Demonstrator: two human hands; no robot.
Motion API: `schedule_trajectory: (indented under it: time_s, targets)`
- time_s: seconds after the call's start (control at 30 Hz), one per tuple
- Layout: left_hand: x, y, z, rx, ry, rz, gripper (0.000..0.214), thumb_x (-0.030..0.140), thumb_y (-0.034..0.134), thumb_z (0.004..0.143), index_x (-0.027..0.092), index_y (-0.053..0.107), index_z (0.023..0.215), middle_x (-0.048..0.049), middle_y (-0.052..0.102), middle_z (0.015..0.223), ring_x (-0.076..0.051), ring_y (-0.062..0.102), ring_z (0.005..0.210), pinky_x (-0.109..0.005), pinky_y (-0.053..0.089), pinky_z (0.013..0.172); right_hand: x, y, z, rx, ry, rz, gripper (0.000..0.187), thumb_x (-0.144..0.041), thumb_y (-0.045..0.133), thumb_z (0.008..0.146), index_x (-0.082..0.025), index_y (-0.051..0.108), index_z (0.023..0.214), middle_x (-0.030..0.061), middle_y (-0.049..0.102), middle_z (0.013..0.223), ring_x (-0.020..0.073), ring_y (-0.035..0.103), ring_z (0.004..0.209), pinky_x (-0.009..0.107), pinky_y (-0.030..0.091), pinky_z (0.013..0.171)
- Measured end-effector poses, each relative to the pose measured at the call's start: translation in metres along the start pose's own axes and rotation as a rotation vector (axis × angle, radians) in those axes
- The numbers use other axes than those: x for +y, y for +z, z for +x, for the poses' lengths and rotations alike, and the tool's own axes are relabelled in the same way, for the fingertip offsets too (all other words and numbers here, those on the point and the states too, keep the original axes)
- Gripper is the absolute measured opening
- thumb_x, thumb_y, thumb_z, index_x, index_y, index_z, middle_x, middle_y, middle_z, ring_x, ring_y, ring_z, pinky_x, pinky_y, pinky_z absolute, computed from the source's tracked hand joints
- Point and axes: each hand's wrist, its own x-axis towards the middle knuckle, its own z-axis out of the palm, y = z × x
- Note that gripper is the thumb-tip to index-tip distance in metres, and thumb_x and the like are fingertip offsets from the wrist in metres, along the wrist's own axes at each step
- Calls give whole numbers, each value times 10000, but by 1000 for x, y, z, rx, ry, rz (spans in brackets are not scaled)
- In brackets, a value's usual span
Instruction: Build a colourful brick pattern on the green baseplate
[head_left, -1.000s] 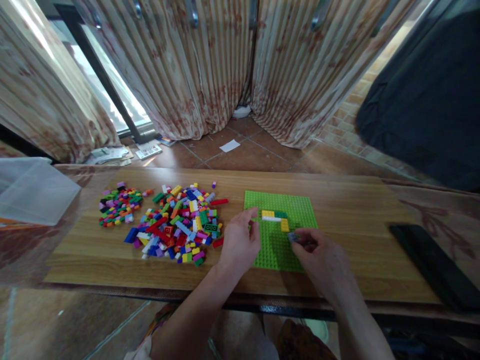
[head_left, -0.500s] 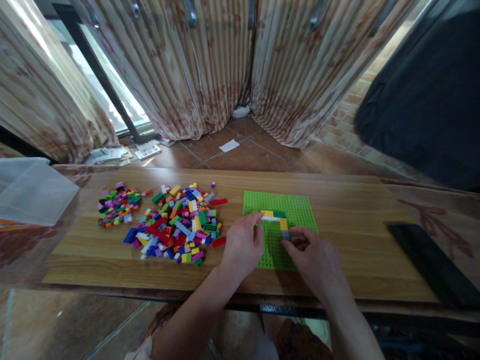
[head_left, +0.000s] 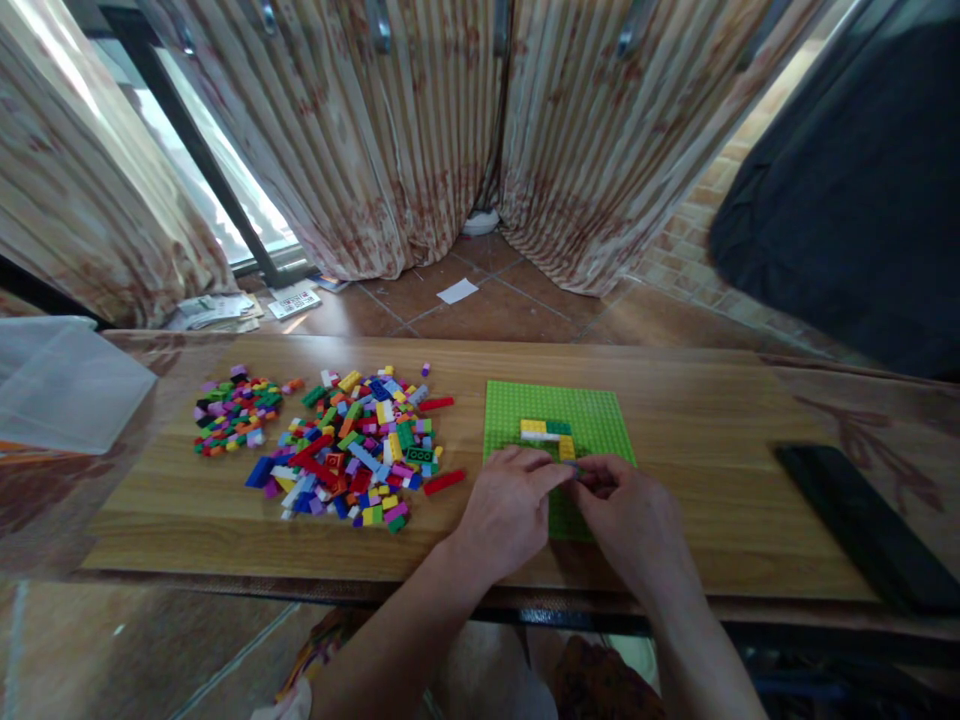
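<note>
A green studded baseplate [head_left: 525, 400] lies on the table in front of me. On it stands a bent row of toy bricks: a yellow brick [head_left: 533, 427], a dark green brick [head_left: 558, 427], a white brick [head_left: 538, 437] and another yellow brick [head_left: 566, 447] at the right. At the row's near end is a small grey brick [head_left: 574, 464], mostly covered by fingertips. My left hand [head_left: 510, 500] reaches across the plate, its fingers closed and its tips at the grey brick. From the right, my right hand [head_left: 626, 510] pinches the same brick.
Left of the plate spreads a large pile of mixed bricks [head_left: 360, 450], with a smaller pile [head_left: 236, 410] beyond it. A red brick [head_left: 445, 482] lies near my left wrist. A black flat object [head_left: 862, 525] rests at the right, a translucent bin [head_left: 67, 380] at far left.
My left hand has moved right, from the white brick's left end to the grey brick, covering more of the plate. My right hand has stayed almost in place.
</note>
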Motion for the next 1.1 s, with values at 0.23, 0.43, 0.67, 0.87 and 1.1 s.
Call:
schedule_trajectory:
  time_s: [0.23, 0.43, 0.67, 0.87, 1.1]
  targets:
    - [2, 3, 0, -86, 16, 178, 345, 143, 469, 921, 227, 626, 1216, -44, 642, 1167, -218, 553, 1006, -382, 470, 867, 1, 1, -1, 23, -7, 3, 158, -304, 651, 765, -205, 699, 879, 21, 732, 740, 181, 657, 629, 283, 414, 592]
    - [3, 7, 1, -70, -5, 191, 323, 152, 493, 917, 237, 632, 1196, -33, 644, 1137, -213, 545, 996, -378, 456, 872, 2, 2, 0, 29, -24, 10, 154, -303, 643, 775, -213, 707, 883, 15, 732, 736, 188, 664, 649, 283, 412, 597]
    - [5, 7, 2, -71, -30, 157, 309, 136, 466, 929, 232, 644, 1163, -15, 662, 1112, -202, 533, 974, -365, 454, 877, -1, 2, 0, 39, -44, -14, 120, -290, 662, 775, -217, 711, 857, 24, 741, 756, 195, 676, 680, 281, 412, 604]
    - [7, 7, 1, -81, -28, 175, 321, 144, 466, 929, 229, 633, 1190, -27, 652, 1157, -209, 527, 984, -377, 453, 887, 0, 2, -2, 44, -52, 1, 123, -289, 630, 788, -217, 715, 840, 34, 747, 773, 195, 678, 683, 284, 422, 616]
    - [10, 7, 0, -80, -47, 195, 337, 158, 462, 937, 242, 623, 1220, -33, 643, 1185, -214, 518, 1005, -388, 442, 907, 1, 2, -3, 44, -68, -37, 151, -271, 588, 794, -215, 716, 853, 33, 745, 764, 197, 680, 685, 290, 428, 623]
